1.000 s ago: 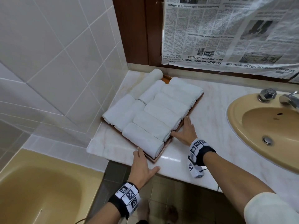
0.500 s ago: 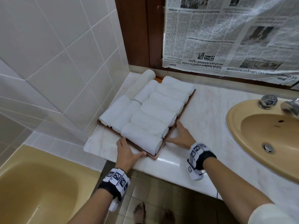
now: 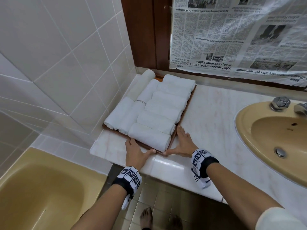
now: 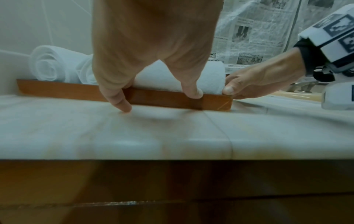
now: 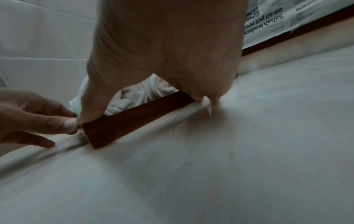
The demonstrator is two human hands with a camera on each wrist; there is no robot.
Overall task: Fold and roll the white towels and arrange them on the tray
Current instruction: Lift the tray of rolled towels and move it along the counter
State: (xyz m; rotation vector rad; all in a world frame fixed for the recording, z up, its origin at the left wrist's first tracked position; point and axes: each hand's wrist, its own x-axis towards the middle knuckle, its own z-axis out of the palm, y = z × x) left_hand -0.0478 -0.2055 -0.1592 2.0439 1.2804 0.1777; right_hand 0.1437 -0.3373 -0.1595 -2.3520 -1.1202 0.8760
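Observation:
A wooden tray (image 3: 188,103) sits on the marble counter against the tiled wall, packed with several rolled white towels (image 3: 157,113). One more roll (image 3: 147,75) lies at the far left corner by the wall. My left hand (image 3: 135,151) presses its straight fingers on the tray's near rim (image 4: 162,98), just in front of the closest roll (image 3: 149,136). My right hand (image 3: 181,143) lies flat along the tray's right rim (image 5: 130,119), its thumb at the near corner. Neither hand holds a towel.
A tan sink (image 3: 274,138) with a chrome tap (image 3: 280,102) lies to the right. A tan bathtub (image 3: 41,188) sits below on the left. Newspaper (image 3: 232,35) covers the window behind. The counter's front edge (image 3: 166,165) runs just below my hands.
My left hand moved from the counter's front edge onto the tray's near rim. The tray has turned squarer to the counter and slid back, my right hand following its right side.

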